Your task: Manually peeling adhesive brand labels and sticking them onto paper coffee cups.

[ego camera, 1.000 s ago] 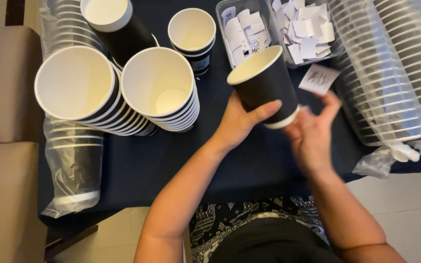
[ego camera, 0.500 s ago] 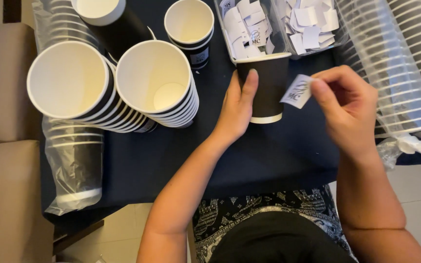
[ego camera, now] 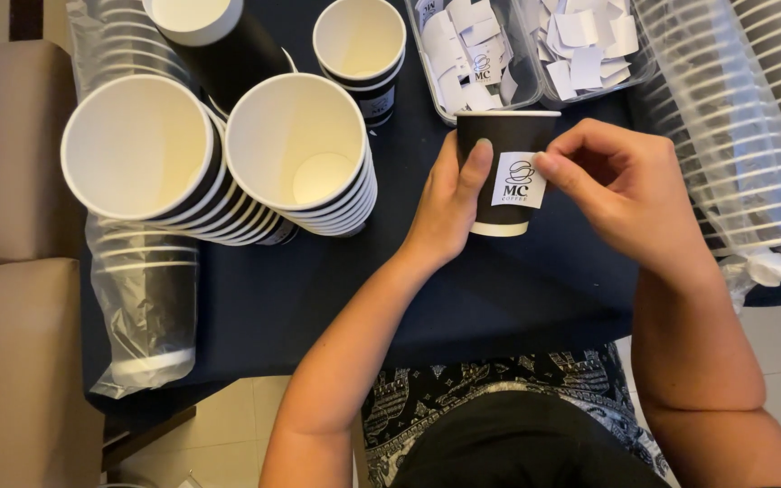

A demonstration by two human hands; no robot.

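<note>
A black paper cup (ego camera: 497, 145) with a white rim stands upright on the dark blue tabletop (ego camera: 336, 298). My left hand (ego camera: 452, 201) wraps around its left side. My right hand (ego camera: 621, 185) pinches the right edge of a small white square sticker (ego camera: 518, 180) with a dark logo, which lies against the cup's front wall.
Two stacks of black cups with white insides (ego camera: 305, 154) (ego camera: 142, 149) lie tilted at the left, a short stack (ego camera: 361, 50) and a tall stack (ego camera: 214, 41) behind. Two clear trays of loose stickers (ego camera: 467, 54) (ego camera: 589, 41) sit at the back. Plastic-sleeved cups lie at right (ego camera: 734, 126) and left (ego camera: 146, 307).
The cup went from tilted in my left hand to upright on the table. My right hand brought the sticker from the air onto the cup's front.
</note>
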